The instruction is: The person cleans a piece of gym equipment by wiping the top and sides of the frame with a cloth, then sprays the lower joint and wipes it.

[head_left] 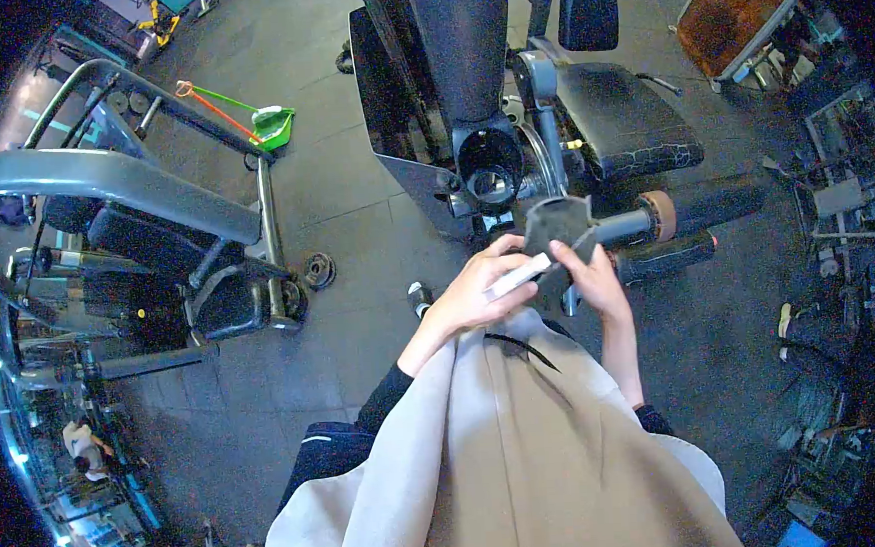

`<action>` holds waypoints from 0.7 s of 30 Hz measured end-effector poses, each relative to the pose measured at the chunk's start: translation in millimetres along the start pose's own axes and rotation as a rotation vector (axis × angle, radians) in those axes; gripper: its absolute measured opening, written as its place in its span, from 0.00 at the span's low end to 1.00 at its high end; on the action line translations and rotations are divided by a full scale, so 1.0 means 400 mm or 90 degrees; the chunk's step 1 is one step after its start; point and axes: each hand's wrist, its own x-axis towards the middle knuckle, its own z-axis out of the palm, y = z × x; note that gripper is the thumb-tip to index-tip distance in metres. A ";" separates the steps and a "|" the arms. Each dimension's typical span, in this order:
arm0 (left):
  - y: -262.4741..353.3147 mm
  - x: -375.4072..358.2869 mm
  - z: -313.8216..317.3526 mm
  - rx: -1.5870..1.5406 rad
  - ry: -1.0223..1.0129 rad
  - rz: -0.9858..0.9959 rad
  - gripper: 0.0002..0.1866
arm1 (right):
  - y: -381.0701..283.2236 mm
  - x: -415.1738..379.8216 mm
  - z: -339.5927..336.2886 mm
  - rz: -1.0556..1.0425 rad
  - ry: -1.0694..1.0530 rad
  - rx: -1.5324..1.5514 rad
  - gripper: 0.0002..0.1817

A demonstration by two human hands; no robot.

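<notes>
My left hand (481,293) is closed round a small white block-like object (518,277), held between its fingers. Just right of it, my right hand (594,282) grips a dark grey cup-shaped piece (559,228) with its thumb on the near side. The fingertips of my left hand are close to the left edge of that piece; whether they touch it I cannot tell. Beyond both hands stands a machine's dark column with a round opening (491,162) at its lower end. A grey tube with a tan ring (660,216) lies right of the grey piece.
A padded black seat (621,120) is beyond my right hand. At the left stands another machine with a thick grey frame (121,181). Weight plates (319,271) and a green dustpan (273,129) lie on the dark floor. A person (88,450) is at the far lower left.
</notes>
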 end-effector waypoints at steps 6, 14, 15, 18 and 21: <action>0.002 -0.037 -0.051 -0.133 0.094 -0.154 0.12 | 0.049 0.017 -0.019 -0.028 0.180 -0.160 0.19; 0.008 -0.105 -0.131 -0.012 0.179 -0.266 0.14 | 0.098 -0.014 -0.100 -0.200 0.387 -0.570 0.20; 0.003 -0.104 -0.130 0.010 0.181 -0.267 0.14 | 0.104 -0.012 -0.111 -0.254 0.401 -0.650 0.19; -0.012 -0.108 -0.115 0.046 0.181 -0.267 0.15 | 0.115 0.010 -0.138 -0.129 0.338 -0.327 0.19; 0.052 -0.103 -0.113 0.093 0.169 -0.227 0.15 | 0.028 -0.025 -0.167 0.088 0.221 0.119 0.24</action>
